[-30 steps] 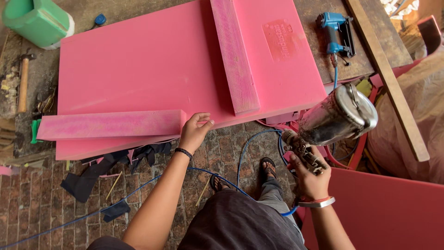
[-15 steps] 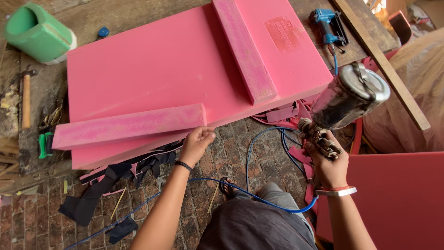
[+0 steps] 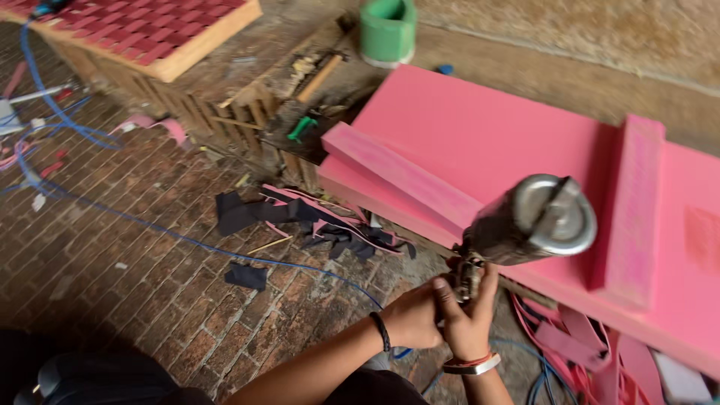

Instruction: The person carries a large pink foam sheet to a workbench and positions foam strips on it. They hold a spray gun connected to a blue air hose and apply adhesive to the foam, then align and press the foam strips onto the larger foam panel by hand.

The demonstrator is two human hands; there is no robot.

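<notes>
Right hand fingers: the right hand [image 3: 469, 326], with a band at the wrist, has its fingers wrapped tight around the grip of the spray gun [image 3: 517, 232].
Left hand fingers: the left hand [image 3: 412, 319], a dark band on its wrist, is curled closed and pressed against the right hand at the same grip; whether it clasps the gun itself or only the other hand cannot be told.
Spray gun: held upright in front of the person, its round metal cup [image 3: 536, 219] tilted above both hands, just at the near edge of the pink foam slab [image 3: 487, 135].
Pink foam slab: lies flat on the desk [image 3: 480, 56], with one pink foam strip [image 3: 409, 176] along its near-left edge and another strip [image 3: 630, 210] lying across it to the right.
Desk: rough and dusty; a green container [image 3: 387, 30] stands near its far edge, left of the slab.
Floor: brick paving [image 3: 150, 247], with black scraps [image 3: 300, 217], pink offcuts and a blue cable [image 3: 187, 236] running across it.
Far left: a red ribbed panel with a wooden edge [image 3: 157, 37].
</notes>
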